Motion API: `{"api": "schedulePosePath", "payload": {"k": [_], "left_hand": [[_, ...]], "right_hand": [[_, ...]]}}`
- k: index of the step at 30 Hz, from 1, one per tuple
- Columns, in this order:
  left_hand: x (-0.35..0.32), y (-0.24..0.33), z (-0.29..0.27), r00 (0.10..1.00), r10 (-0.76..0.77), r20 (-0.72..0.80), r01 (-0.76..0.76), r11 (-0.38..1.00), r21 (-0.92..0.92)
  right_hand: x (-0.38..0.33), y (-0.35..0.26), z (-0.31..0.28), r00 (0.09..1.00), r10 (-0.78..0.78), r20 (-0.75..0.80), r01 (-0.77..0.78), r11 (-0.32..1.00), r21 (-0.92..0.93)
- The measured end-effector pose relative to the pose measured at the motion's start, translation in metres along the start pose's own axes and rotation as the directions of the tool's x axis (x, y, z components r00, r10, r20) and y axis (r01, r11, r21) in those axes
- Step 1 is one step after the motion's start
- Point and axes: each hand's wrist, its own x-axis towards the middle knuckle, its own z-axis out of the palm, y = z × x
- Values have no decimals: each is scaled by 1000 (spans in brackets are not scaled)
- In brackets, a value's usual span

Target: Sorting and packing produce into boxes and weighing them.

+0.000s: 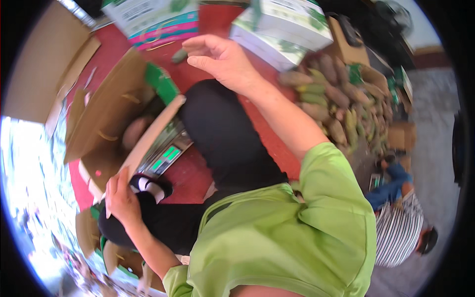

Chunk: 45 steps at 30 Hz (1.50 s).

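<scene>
My left hand (pixel 122 199) grips the near flap of an open cardboard box (pixel 106 109), its fingers over the edge. Inside the box lies a rounded reddish-brown vegetable (pixel 134 132), partly hidden by the raised flap. A scale with a lit green display (pixel 166 158) shows beside the box, mostly covered by it. Above my knee, my right hand (pixel 222 62) hangs in the air with thumb and fingers apart, holding nothing. Just left of its fingertips is a small dark green oblong piece (pixel 179 56); whether it lies on the red floor I cannot tell.
A heap of long brown and green vegetables (pixel 341 101) lies at the right. White and green printed cartons (pixel 282 34) and a colourful carton (pixel 153 22) stand at the far side. Another person in a striped shirt (pixel 398 232) is low at the right. More open boxes (pixel 123 260) stand near left.
</scene>
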Motion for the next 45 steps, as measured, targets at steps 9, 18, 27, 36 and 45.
{"api": "schedulePosePath", "payload": {"k": [9,18,27,36,45], "left_hand": [[4,-1,10,1000,10,3,-11,998,67],[-8,-17,18,998,57,-27,-56,998,43],[-9,-22,27,995,74,-66,-71,996,47],[-9,-15,27,995,83,-60,-81,996,33],[-10,-12,22,994,87,-68,-87,996,12]], "right_hand": [[-273,182,-170,827,430,-362,-561,587,-583],[-513,235,-166,335,926,-171,-310,-63,-949],[-500,255,-96,398,850,-345,-820,161,-550],[-425,260,-51,263,940,-216,-726,45,-686],[-420,259,-49,233,890,-392,-820,-37,-571]]}}
